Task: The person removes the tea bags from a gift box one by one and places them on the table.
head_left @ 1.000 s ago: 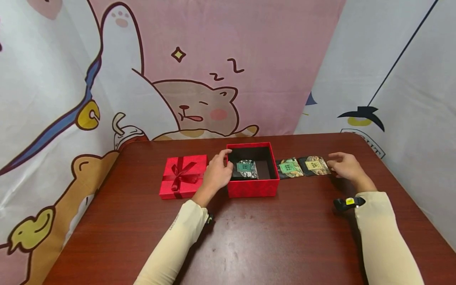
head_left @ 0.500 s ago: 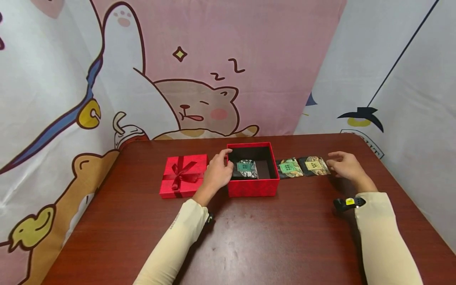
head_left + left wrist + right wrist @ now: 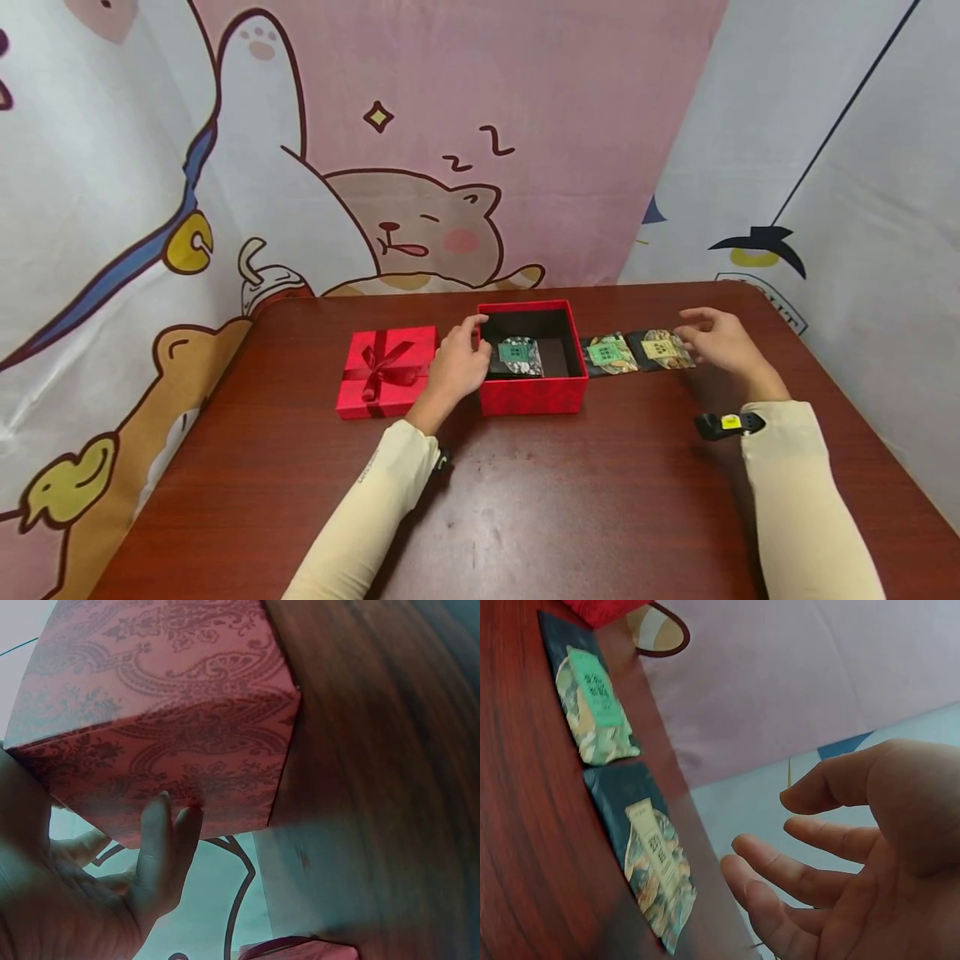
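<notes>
In the head view my left hand [image 3: 457, 358] holds the left wall of an uncovered red gift box [image 3: 532, 397], its fingers at the rim. The left wrist view shows two fingers [image 3: 156, 825] against the box's patterned outer side. Inside the box lies a dark packet [image 3: 517, 354] with a teal label. To the right, a green-labelled packet [image 3: 611, 353] and a cream-labelled packet [image 3: 662, 348] lie side by side on the table. My right hand [image 3: 832, 870] hovers by the cream-labelled packet's right end, fingers parted and holding nothing.
The box's red lid [image 3: 390, 371], tied with a dark red ribbon bow, lies left of the box, close to my left wrist. Everything stands on a brown wooden table [image 3: 525, 500]. A printed cartoon cloth [image 3: 585, 150] hangs right behind the table's back edge.
My right hand has risen a little and shifted left over the end of the cream-labelled packet, its fingers spreading wider. My left hand, the box and the packets stay where they were.
</notes>
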`<state>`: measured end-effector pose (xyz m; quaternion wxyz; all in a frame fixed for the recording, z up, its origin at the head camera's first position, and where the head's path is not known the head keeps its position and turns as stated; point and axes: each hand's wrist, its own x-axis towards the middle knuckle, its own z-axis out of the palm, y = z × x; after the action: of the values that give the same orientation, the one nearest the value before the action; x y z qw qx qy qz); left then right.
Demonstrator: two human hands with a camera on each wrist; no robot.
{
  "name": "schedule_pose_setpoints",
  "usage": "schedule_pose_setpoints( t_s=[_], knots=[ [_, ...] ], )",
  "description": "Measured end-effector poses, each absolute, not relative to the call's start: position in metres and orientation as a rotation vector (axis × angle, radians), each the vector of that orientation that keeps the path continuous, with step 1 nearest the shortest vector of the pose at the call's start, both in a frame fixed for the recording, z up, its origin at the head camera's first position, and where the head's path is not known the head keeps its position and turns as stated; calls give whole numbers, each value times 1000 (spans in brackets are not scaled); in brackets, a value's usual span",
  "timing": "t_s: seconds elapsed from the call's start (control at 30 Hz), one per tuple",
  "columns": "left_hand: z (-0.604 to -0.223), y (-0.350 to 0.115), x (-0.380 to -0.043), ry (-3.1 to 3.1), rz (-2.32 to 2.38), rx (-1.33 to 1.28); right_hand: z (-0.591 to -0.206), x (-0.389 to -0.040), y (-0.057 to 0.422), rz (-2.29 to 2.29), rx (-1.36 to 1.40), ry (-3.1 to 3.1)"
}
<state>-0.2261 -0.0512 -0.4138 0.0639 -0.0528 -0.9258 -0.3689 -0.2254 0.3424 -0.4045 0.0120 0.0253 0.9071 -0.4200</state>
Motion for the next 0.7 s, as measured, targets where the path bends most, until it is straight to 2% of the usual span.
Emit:
schedule_pose_setpoints(
  t_s=[0.7],
  knots=[
    [-413, -52, -225, -2807, -1113, -155, -385, -229, 298, -1372, -113, 2771]
  ],
)
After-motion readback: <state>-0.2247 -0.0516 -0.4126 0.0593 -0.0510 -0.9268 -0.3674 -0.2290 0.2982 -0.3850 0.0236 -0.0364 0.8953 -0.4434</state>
